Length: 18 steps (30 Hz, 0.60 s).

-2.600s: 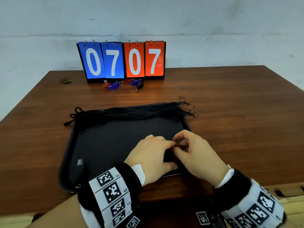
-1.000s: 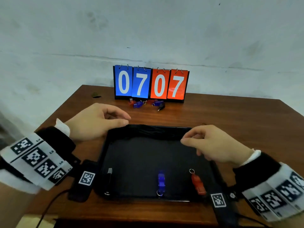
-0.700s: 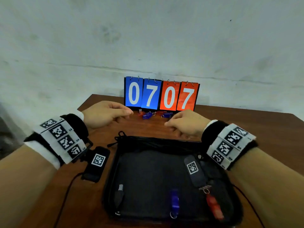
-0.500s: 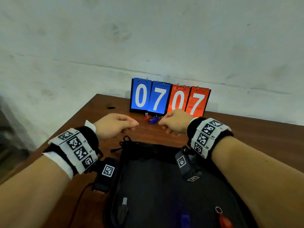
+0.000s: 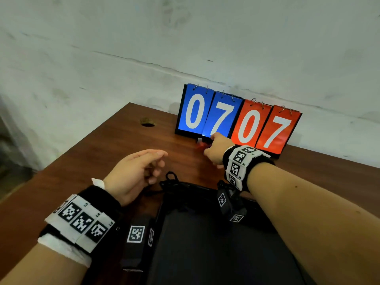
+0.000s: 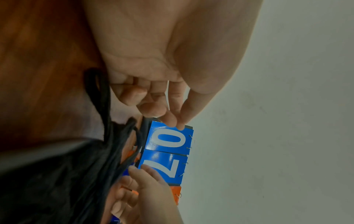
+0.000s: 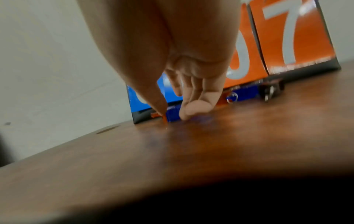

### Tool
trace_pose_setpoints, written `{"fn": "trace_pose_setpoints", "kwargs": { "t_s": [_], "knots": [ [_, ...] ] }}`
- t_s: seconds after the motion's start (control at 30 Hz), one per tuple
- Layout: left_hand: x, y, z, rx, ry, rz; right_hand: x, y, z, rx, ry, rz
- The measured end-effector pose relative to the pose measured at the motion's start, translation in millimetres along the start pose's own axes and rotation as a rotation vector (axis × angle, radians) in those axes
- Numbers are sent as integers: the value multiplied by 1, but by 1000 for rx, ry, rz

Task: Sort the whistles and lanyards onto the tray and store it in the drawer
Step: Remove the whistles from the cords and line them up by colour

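Whistles (image 5: pixel 202 145) — right hand on the leftover cluster

Since a second ago both hands have left the tray's (image 5: pixel 195 254) far edge. The right hand (image 5: pixel 214 154) has gone out to 12 o'clock, to the foot of the scoreboard (image 5: pixel 236 120). Its thumb and a bent finger sit either side of the blue whistle (image 7: pixel 173 116) on the table (image 5: pixel 123 145), thumb tip touching the red whistle (image 7: pixel 155 114) beside it. Can't tell if the pinch has closed; nothing is lifted. Two more whistles (image 7: pixel 247 94) lie at 3 o'clock of that pair, untouched.

The left hand (image 5: pixel 133 173) hangs at 10 o'clock of the tray, fingers loosely curled, holding nothing. The lanyards (image 5: pixel 170 179) are bunched on the tray's far rim, one loop spilling over at 11 o'clock. The three whistles seen on the near edge a second ago are out of frame now.

My read: sorting is about half done — four whistles to bring in, then the drawer, which isn't in view.
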<state>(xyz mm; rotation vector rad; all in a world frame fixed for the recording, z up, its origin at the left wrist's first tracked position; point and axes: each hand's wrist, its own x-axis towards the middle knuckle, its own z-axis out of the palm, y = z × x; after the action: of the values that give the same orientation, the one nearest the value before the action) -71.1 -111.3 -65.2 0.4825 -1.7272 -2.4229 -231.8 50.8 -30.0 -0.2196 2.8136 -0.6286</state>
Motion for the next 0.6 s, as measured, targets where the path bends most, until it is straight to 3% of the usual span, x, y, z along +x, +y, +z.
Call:
{"fn": "trace_pose_setpoints", "kwargs": {
  "t_s": [0.07, 0.27, 0.43, 0.6],
  "knots": [
    [1, 0, -1, -1, -2, 5, 6, 4, -2, 17, -6, 50],
    [2, -1, 0, 50, 2, -3, 1, 28, -53, 375, 28, 219],
    [0, -1, 4, 86, -22, 3, -3, 61, -84, 272, 98, 292],
    [-2, -2, 5, 125, -26, 24, -2, 85, -64, 126, 81, 205]
  ]
}}
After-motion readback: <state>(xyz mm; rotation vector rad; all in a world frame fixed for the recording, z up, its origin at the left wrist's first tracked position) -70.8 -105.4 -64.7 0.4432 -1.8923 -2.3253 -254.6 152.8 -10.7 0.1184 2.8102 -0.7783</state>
